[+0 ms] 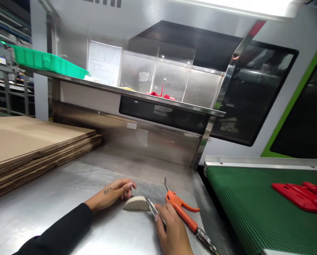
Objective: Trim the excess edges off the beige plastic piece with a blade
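Note:
My left hand is over the metal table, its fingers curled in and the thumb across them; whatever may be inside is hidden. Just beside it stands a beige, half-round piece with a pale curved top edge. My right hand is closed around a slim, silvery knife-like tool, whose tip meets the right end of the beige piece. Past my right hand lies an orange air blow gun with a bent metal nozzle, its hose fitting running toward the lower right.
Flat cardboard sheets are stacked at left. A metal shelf above the table carries a green tray and small red parts. On the right, a green conveyor belt bears red plastic parts.

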